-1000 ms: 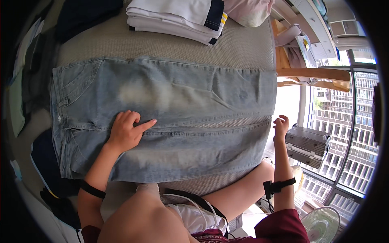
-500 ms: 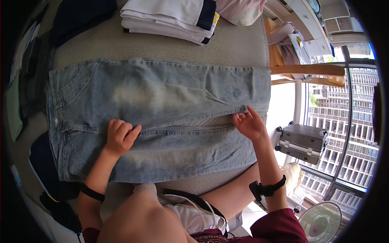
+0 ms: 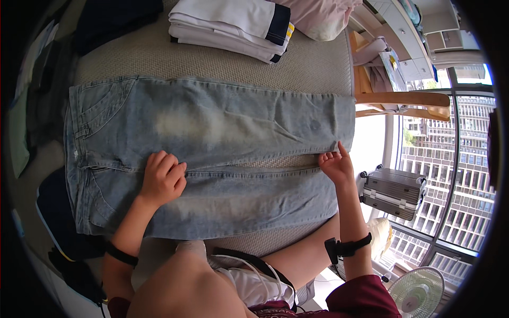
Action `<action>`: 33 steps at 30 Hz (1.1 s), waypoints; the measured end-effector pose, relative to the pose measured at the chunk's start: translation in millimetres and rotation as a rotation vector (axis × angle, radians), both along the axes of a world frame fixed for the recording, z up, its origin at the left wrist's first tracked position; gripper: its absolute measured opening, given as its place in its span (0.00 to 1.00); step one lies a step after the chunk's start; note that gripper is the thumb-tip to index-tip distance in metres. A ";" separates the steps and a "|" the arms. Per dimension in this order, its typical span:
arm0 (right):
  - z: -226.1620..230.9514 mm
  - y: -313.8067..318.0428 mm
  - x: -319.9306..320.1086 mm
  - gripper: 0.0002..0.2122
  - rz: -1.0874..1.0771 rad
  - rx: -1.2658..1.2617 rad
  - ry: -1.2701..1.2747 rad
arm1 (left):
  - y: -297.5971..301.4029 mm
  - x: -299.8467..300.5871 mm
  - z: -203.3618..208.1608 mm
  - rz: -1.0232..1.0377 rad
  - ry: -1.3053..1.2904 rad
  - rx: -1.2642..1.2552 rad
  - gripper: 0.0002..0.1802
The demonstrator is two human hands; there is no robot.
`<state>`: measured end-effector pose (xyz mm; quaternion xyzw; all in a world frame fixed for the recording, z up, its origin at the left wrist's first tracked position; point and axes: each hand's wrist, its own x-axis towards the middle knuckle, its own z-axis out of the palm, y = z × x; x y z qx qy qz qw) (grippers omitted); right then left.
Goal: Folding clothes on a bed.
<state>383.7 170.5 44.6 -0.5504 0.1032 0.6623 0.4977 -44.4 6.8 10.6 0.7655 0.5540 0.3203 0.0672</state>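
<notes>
A pair of faded blue jeans [image 3: 222, 124] lies flat, waist to the left and legs stretched to the right. My left hand [image 3: 164, 179] is closed at the crotch, its curled fingers pressed onto the denim where the inner seams meet. At the far leg's hem, my right hand [image 3: 336, 167] has its palm turned up. Its fingers curl at the inner seam's edge and the thumb lies over the cloth, gripping that corner. A narrow gap parts the two legs between my hands.
The jeans rest on a grey woven mattress [image 3: 132, 61]. Beyond them sits a stack of folded white clothes [image 3: 228, 26], with a pink bundle [image 3: 323, 18] beside it. Dark clothing [image 3: 114, 21] lies far left. To the right are a wooden chair [image 3: 403, 99], suitcase [image 3: 395, 191] and fan [image 3: 419, 291].
My right hand has moved slightly right along the inner seam to the hem corner. My left hand has shifted a little to the right, and the view has moved slightly.
</notes>
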 end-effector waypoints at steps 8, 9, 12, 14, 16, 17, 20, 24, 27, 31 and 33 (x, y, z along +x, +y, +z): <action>-27.3 10.1 32.1 0.11 0.031 0.153 0.144 | 1.3 2.4 -4.3 0.015 0.003 -0.035 0.07; -25.6 10.9 30.5 0.12 0.051 0.152 0.177 | 1.0 2.0 -4.6 0.017 -0.002 -0.027 0.07; -19.3 12.8 28.0 0.14 0.087 0.148 0.224 | 1.0 1.0 -4.3 0.017 -0.011 -0.020 0.08; -14.4 13.5 24.1 0.14 0.101 0.147 0.237 | 0.8 0.0 -4.6 0.014 -0.015 -0.020 0.08; -11.0 14.3 15.7 0.14 0.096 0.146 0.168 | 0.0 -1.0 -5.4 0.012 -0.015 -0.018 0.08; -12.4 15.3 17.3 0.14 0.095 0.146 0.167 | 0.2 -0.8 -5.5 0.011 -0.016 -0.018 0.08; -25.3 18.0 32.3 0.15 0.053 0.144 0.144 | 1.1 0.2 -4.9 0.010 -0.009 -0.018 0.08; -32.3 17.5 42.6 0.14 0.136 0.232 0.460 | 2.8 1.5 -5.2 0.010 -0.016 -0.012 0.09; -28.0 15.1 28.5 0.14 0.047 0.190 0.287 | 1.1 -0.2 -4.4 0.014 -0.011 -0.015 0.09; -24.0 14.1 42.2 0.15 0.067 0.219 0.228 | 4.5 3.6 -5.6 0.015 -0.022 -0.001 0.10; -18.4 12.6 33.6 0.15 0.204 0.150 0.034 | 4.6 3.9 -5.7 0.014 -0.021 -0.006 0.10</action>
